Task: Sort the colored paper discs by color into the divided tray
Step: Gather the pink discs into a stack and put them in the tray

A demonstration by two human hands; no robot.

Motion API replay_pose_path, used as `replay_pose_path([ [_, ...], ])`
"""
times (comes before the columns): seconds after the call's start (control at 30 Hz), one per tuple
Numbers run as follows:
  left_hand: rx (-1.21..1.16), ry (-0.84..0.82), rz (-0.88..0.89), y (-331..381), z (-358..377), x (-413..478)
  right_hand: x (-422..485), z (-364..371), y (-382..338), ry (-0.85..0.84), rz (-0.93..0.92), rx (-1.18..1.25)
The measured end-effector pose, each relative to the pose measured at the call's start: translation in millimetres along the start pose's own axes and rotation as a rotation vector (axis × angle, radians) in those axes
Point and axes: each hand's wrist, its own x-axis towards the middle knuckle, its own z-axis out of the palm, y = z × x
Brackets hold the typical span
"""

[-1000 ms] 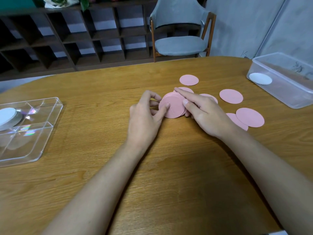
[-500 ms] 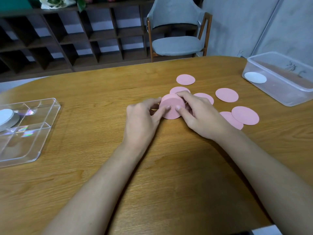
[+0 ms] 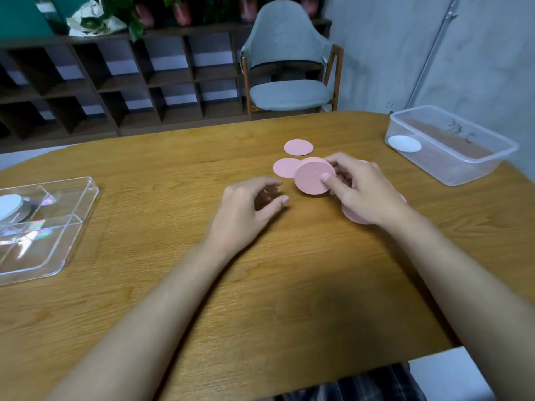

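My right hand (image 3: 367,195) grips a stack of pink paper discs (image 3: 311,178), thumb on its face, lifted and tilted above the wooden table (image 3: 260,299). My left hand (image 3: 246,212) hovers just left of the stack with loosely curled fingers, holding nothing. Two loose pink discs (image 3: 298,147) lie flat beyond the stack, one (image 3: 285,168) partly behind it. Another pink disc (image 3: 351,217) peeks out under my right hand. The clear divided tray (image 3: 72,233) sits at the far left with a white disc stack (image 3: 10,205) in its back compartment.
A clear plastic box (image 3: 463,166) at the right rear of the table holds a white disc (image 3: 404,143). A grey chair (image 3: 289,82) and dark shelves (image 3: 115,82) stand beyond the table's far edge.
My left hand has let go of the pink stack and drawn back a little. My right hand has lifted the stack and carried it right, over the loose discs.
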Motion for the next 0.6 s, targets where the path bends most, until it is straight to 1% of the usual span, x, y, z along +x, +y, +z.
replay_pose_path([
  [0.13,0.033,-0.126,0.062,7,14,7,-10,-27,21,0.065,0.046,-0.002],
  [0.23,0.008,-0.172,0.074,18,31,15,-20,-39,38,0.105,0.070,-0.005],
  [0.37,0.011,-0.249,0.174,43,57,27,-25,-50,57,0.175,0.090,0.012],
  [0.5,-0.018,-0.360,0.162,61,83,41,-29,-52,69,0.258,0.099,0.081],
  [0.6,0.048,-0.375,0.187,60,95,45,-33,-48,76,0.300,0.146,0.149],
])
